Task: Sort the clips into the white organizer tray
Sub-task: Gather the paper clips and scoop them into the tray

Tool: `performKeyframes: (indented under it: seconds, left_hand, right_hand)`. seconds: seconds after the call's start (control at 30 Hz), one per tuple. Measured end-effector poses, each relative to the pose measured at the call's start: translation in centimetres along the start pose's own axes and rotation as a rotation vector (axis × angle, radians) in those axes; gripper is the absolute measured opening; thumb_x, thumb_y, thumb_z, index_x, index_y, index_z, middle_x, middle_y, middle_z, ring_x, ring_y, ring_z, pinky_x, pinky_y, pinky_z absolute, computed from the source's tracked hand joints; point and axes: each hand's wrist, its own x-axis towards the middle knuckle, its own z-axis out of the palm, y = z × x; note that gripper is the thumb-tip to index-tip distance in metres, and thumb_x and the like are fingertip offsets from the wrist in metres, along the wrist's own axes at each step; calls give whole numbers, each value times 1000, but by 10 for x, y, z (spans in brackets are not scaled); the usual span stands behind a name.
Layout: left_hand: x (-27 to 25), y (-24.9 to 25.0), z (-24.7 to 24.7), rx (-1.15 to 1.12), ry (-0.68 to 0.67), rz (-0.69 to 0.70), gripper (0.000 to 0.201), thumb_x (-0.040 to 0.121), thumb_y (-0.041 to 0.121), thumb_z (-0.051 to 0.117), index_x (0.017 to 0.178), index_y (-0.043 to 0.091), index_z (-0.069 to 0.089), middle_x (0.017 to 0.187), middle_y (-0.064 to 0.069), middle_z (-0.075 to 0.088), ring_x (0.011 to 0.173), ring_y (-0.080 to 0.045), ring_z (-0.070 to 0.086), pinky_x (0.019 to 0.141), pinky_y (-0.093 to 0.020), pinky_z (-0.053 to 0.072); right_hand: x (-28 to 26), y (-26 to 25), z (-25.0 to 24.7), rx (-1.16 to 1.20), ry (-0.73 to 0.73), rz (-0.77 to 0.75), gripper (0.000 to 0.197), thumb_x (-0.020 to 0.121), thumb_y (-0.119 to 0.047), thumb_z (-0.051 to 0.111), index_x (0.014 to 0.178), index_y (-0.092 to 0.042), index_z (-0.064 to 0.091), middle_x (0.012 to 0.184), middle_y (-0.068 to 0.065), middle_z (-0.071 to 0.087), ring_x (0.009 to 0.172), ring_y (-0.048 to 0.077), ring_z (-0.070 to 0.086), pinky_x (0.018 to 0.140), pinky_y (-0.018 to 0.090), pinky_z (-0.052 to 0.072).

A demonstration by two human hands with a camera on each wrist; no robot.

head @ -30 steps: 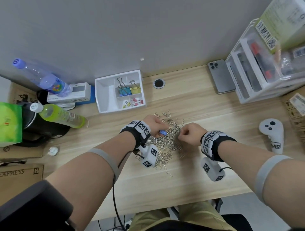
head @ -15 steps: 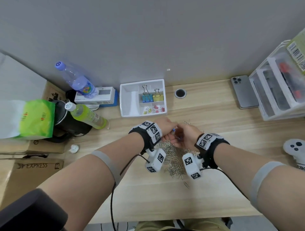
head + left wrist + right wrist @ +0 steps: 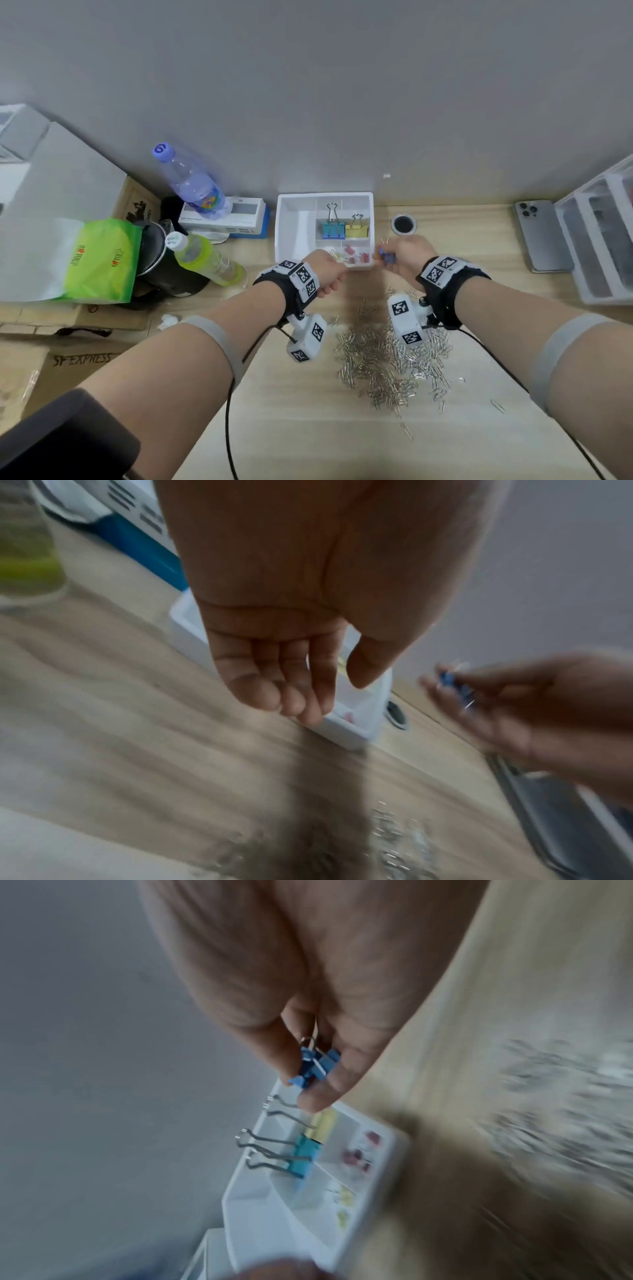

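The white organizer tray (image 3: 295,224) stands at the back of the desk, with a teal binder clip (image 3: 333,229) and a yellow one (image 3: 357,230) upright in a rear cell. Small red clips (image 3: 356,256) lie in a front cell. My right hand (image 3: 394,256) hovers at the tray's front right corner and pinches small blue binder clips (image 3: 315,1066) between thumb and fingers. My left hand (image 3: 330,269) hangs over the tray's (image 3: 346,730) front edge with relaxed fingers (image 3: 304,696), holding nothing. A pile of silver paper clips (image 3: 387,356) lies on the desk under my wrists.
Left of the tray stand a clear water bottle (image 3: 191,181), a white and blue box (image 3: 236,216), a green drink bottle (image 3: 205,258), a black kettle and a green bag (image 3: 102,260). A cable hole (image 3: 403,224), a phone (image 3: 541,236) and a plastic drawer unit (image 3: 603,240) are to the right.
Both hands have left the paper clip pile and moved forward to the tray's front edge. The blue clip passed from my left hand to my right; the left hand is now empty.
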Motion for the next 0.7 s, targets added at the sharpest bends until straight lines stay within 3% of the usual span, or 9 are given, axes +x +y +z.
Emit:
performKeyframes:
  seconds: [0.07,0.17,0.2,0.3,0.43,0.5,0.57,0.63,0.7]
  left_hand:
    - [6,-10,-16,25,-20,-51,16,87,14,52,75,6,59,62,-9,56,45,-17,42,44,-22,37]
    - [15,-22,-33,-1,-49,-123,12,84,11,52,82,1,59,67,-14,59,46,-19,43,46,-22,38]
    - [18,-25,-37,3,-56,-135,13,84,12,53,85,0,59,70,-15,61,47,-20,47,48,-22,41]
    - [28,-35,-45,31,-88,-156,19,85,20,56,88,2,63,76,-14,66,57,-22,56,55,-25,49]
    - [39,-47,-44,46,-138,-195,22,89,27,53,83,7,62,70,-9,65,59,-22,58,60,-26,49]
    - [44,-51,-41,66,-161,-210,20,90,25,51,84,8,60,69,-8,64,58,-21,57,60,-26,48]
    - [48,-53,-37,83,-188,-222,17,91,23,49,83,11,57,70,-7,62,60,-22,56,57,-25,47]
    - [50,-54,-33,77,-196,-225,17,92,24,48,82,13,55,70,-6,61,55,-18,54,50,-20,44]
    - [51,-55,-29,57,-212,-230,16,94,23,48,84,13,54,70,-6,60,51,-15,50,45,-18,40]
  right_hand:
    - [14,-25,10,-17,66,-74,14,89,17,52,87,4,57,91,17,61,77,27,63,65,28,59]
    - [36,-50,26,-228,136,-158,16,90,10,57,83,-2,64,99,18,66,91,25,68,70,20,58]
    - [45,-54,31,-278,149,-184,16,90,7,57,84,-4,66,99,16,67,89,23,68,70,17,57]
    - [61,-58,49,-491,188,-265,15,89,1,61,96,-8,70,98,3,64,75,14,62,55,7,48]
    - [79,-53,64,-681,201,-269,27,89,-5,57,111,-12,70,112,9,69,95,28,68,79,32,56]
    - [84,-51,68,-774,187,-255,33,86,-5,52,115,-8,68,115,15,69,93,33,67,80,38,58]
    - [86,-49,69,-824,179,-266,35,83,-3,50,113,-5,68,108,20,69,88,34,66,81,40,57]
    - [87,-46,71,-857,143,-299,29,80,-2,48,98,-8,69,82,14,63,72,30,58,68,33,53]
    - [87,-44,72,-890,111,-312,22,77,-1,45,82,-5,66,70,11,52,66,29,47,57,27,40]
